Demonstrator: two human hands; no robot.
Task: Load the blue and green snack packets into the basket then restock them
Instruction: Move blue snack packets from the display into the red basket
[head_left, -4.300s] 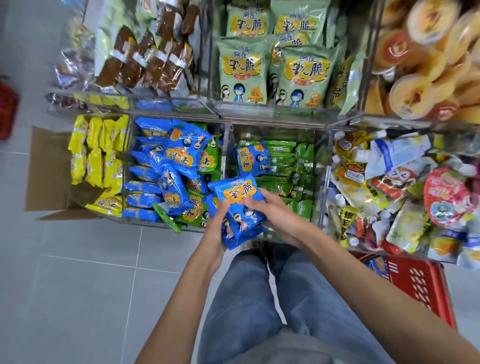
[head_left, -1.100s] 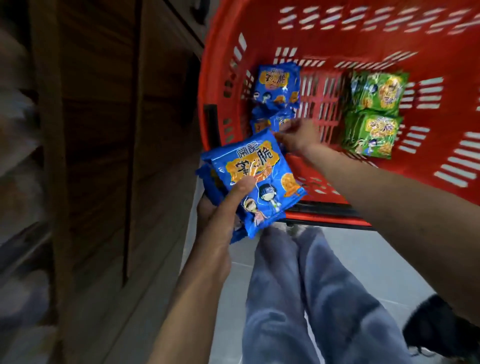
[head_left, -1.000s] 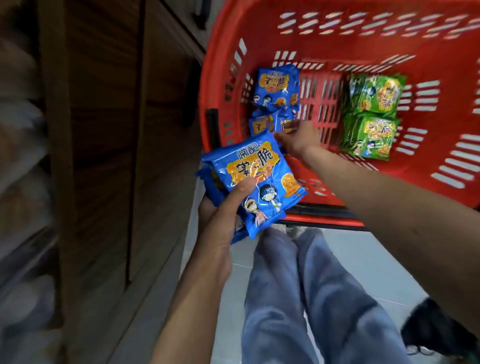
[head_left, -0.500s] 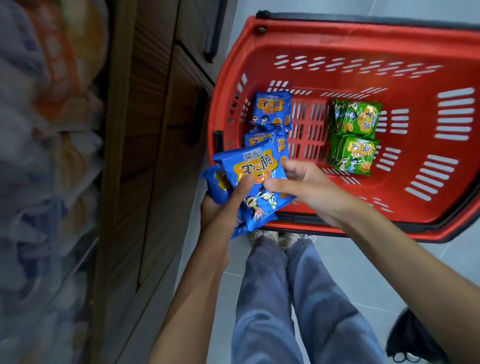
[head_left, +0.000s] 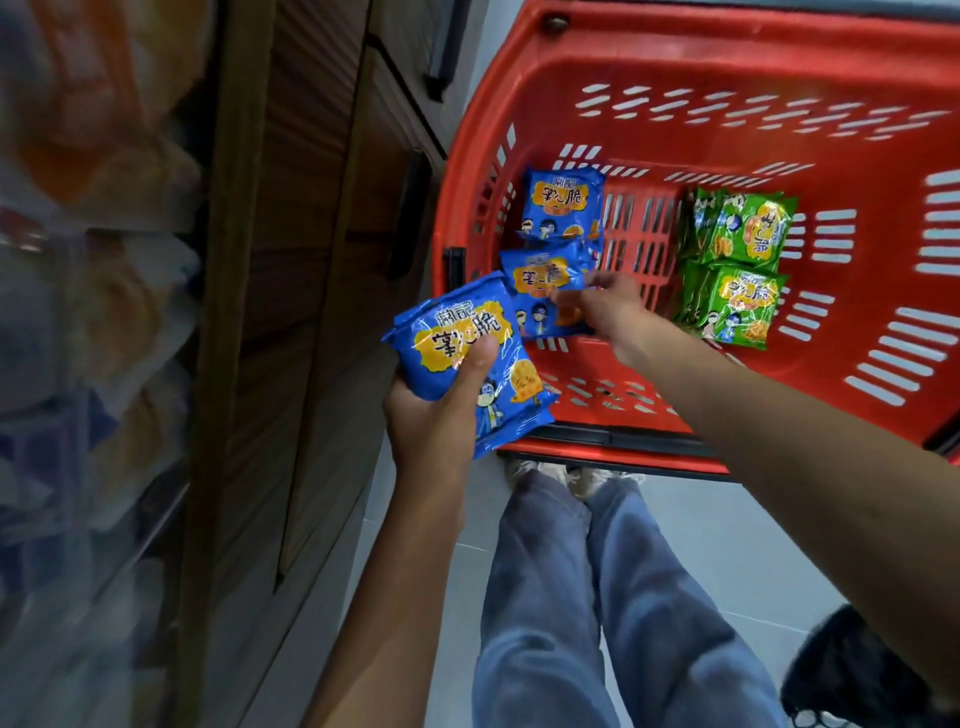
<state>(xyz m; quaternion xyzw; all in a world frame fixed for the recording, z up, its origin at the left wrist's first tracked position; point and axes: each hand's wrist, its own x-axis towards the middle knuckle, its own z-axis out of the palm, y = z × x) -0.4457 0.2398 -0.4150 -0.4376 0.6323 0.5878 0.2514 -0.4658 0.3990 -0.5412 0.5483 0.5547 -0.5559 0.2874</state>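
Blurred shelving (head_left: 93, 312); left hand (head_left: 436, 421) and right hand (head_left: 608, 312) half-cover blue packets (head_left: 452, 338).

Basket (head_left: 727, 62) — open from above
Bare strip between blue packets (head_left: 563, 208) and green packets (head_left: 743, 234) — cabinet (head_left: 311, 208) crowds the left rim.

The left hand (head_left: 441, 415) grips a blue packet stack (head_left: 457, 358), thumb pressed across the printed front, at the near-left corner of the red basket (head_left: 727, 62). The right hand (head_left: 608, 306) reaches over the near rim and pinches a single blue packet (head_left: 540, 291) low inside the basket. A further blue packet (head_left: 563, 208) lies just beyond it against the left wall. Green packets (head_left: 737, 265) are grouped on the basket floor, apart to the right. A wooden cabinet (head_left: 311, 260) stands left of the basket. The person's jeans (head_left: 597, 597) show below, over the tiled floor (head_left: 727, 545).
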